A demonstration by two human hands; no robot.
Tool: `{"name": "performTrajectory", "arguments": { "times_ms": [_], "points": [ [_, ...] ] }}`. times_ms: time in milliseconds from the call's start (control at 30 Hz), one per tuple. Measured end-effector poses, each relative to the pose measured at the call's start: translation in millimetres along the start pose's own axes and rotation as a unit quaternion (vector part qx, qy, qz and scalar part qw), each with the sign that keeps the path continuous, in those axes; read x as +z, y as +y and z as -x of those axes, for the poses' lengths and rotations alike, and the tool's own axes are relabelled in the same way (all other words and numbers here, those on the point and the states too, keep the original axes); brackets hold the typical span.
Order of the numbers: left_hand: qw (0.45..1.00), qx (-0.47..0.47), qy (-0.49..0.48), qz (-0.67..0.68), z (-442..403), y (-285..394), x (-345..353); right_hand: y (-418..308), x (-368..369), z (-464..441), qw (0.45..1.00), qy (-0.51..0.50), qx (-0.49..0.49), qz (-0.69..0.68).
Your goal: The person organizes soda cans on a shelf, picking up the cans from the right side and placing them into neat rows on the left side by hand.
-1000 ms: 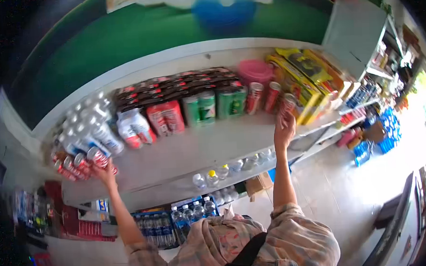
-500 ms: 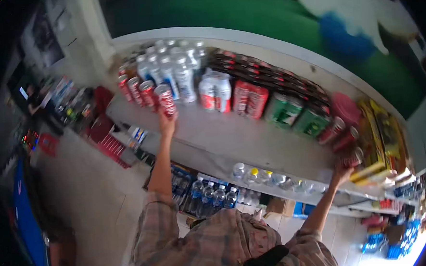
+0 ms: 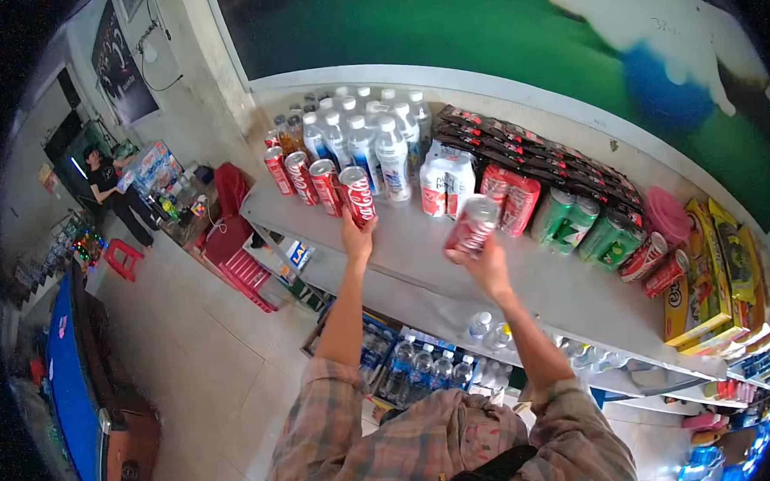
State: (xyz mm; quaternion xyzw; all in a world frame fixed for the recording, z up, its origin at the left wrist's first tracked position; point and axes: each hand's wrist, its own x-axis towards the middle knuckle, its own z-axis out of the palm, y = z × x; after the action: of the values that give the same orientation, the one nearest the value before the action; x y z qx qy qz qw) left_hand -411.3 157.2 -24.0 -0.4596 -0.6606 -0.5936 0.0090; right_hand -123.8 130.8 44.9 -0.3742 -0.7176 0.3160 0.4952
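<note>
My left hand (image 3: 358,239) is closed round a red cola can (image 3: 358,195) at the near end of a row of red cans (image 3: 325,186) on the grey shelf (image 3: 420,252). My right hand (image 3: 489,270) grips another red can (image 3: 473,224), slightly blurred and held above the shelf. White-capped bottles (image 3: 392,159) stand behind the row. Beyond the right hand are a wrapped white-and-red pack (image 3: 446,181), a red can pack (image 3: 519,206) and green cans (image 3: 567,222). Two red cans (image 3: 644,257) lean near the yellow boxes.
Yellow boxes (image 3: 700,307) and a pink bowl (image 3: 668,215) are at the shelf's right end. Water bottles (image 3: 420,369) stand below. At the left are a person (image 3: 108,190), a red stool (image 3: 125,258), a red chair (image 3: 246,274) and a blue-topped table (image 3: 72,379).
My right hand has carried its can leftward from beside the yellow boxes to near my left hand. The view has turned left. My left hand still holds its can at the row.
</note>
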Motion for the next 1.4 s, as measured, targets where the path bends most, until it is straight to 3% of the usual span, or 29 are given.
{"name": "performTrajectory", "arguments": {
  "times_ms": [167, 233, 433, 533, 600, 633, 667, 700, 733, 767, 800, 833, 900, 967, 1033, 1067, 1100, 1167, 1233, 1267, 1300, 1367, 1400],
  "points": [
    [0.999, -0.014, -0.011, 0.045, 0.0, 5.7, -4.0, 5.8, 91.1, -41.5, 0.996, -0.057, 0.064, 0.024],
    [1.0, -0.021, -0.006, 0.013, 2.1, 18.2, -8.9, 10.7, 113.0, -49.8, 0.999, -0.005, 0.029, 0.021],
    [0.999, 0.022, 0.0, 0.03, -0.3, 19.6, -9.4, 7.3, 138.4, -62.9, 0.995, -0.032, 0.061, 0.074],
    [0.999, -0.021, -0.02, 0.045, -1.9, 14.6, -6.3, 8.3, 143.0, -63.8, 0.995, -0.041, 0.074, 0.057],
    [0.999, 0.031, 0.015, 0.014, -0.4, 16.8, -6.7, 9.4, 146.0, -64.7, 0.991, -0.043, 0.091, 0.088],
    [0.998, 0.051, 0.017, 0.038, -1.7, 22.4, -9.0, 6.0, 142.8, -61.4, 0.995, -0.046, 0.086, -0.013],
    [0.995, 0.071, 0.014, 0.068, -2.6, 23.8, -9.2, 12.6, 145.3, -58.2, 0.999, -0.029, 0.031, 0.013],
    [0.998, 0.044, -0.003, 0.05, -3.2, -5.6, 1.3, 4.5, 140.2, -53.9, 0.996, -0.045, 0.055, 0.061],
    [0.995, 0.094, -0.001, -0.012, -4.6, 6.5, -4.4, 35.2, 150.9, -47.6, 0.985, 0.04, -0.058, 0.155],
    [0.989, 0.057, -0.024, 0.133, -2.5, 17.5, -3.4, 35.3, 142.9, -38.0, 0.98, 0.092, -0.101, 0.145],
    [0.986, 0.037, -0.014, 0.161, -2.5, 1.4, 4.6, 25.8, 122.9, -30.8, 0.97, 0.139, -0.146, 0.135],
    [0.992, 0.027, -0.064, 0.107, -7.7, -12.9, 1.0, -13.0, 81.4, -26.4, 0.991, 0.081, -0.104, 0.018],
    [0.998, 0.065, -0.003, -0.011, -3.1, -1.4, -4.0, -21.9, 11.6, -5.0, 0.986, 0.105, -0.127, 0.031],
    [0.989, 0.039, -0.023, 0.137, -5.9, -24.7, 3.5, -8.8, -59.3, 12.9, 0.951, 0.257, -0.124, 0.121],
    [0.996, 0.004, -0.033, 0.077, -2.3, -3.9, -6.1, -9.1, -150.2, 26.4, 0.873, 0.369, -0.117, 0.296],
    [0.996, 0.011, 0.008, 0.087, 0.1, 1.6, -5.6, 5.0, -193.3, 33.6, 0.826, 0.43, -0.121, 0.344],
    [0.994, 0.016, 0.049, 0.094, 5.0, 6.8, -6.5, 31.8, -233.6, 36.2, 0.804, 0.508, -0.13, 0.281],
    [0.989, 0.063, 0.084, 0.101, 21.1, 37.8, -9.0, 20.1, -286.4, 50.8, 0.817, 0.533, -0.09, 0.202],
    [0.974, 0.126, 0.181, 0.056, 50.3, 106.7, 9.9, 72.7, -340.9, 68.3, 0.797, 0.507, -0.008, 0.326],
    [0.965, 0.212, 0.148, 0.041, 66.4, 125.2, 32.8, 66.2, -347.7, 70.8, 0.83, 0.481, 0.051, 0.279],
    [0.979, 0.152, -0.028, 0.133, 89.6, 175.0, 45.6, 74.5, -355.7, 72.7, 0.831, 0.477, 0.049, 0.282],
    [0.912, 0.273, -0.185, 0.246, 129.1, 249.0, 92.9, 110.7, -372.9, 76.3, 0.861, 0.394, 0.05, 0.317],
    [0.883, 0.3, -0.27, 0.241, 142.9, 284.8, 107.1, 123.8, -372.9, 77.4, 0.886, 0.385, 0.04, 0.257]
  ]
}}
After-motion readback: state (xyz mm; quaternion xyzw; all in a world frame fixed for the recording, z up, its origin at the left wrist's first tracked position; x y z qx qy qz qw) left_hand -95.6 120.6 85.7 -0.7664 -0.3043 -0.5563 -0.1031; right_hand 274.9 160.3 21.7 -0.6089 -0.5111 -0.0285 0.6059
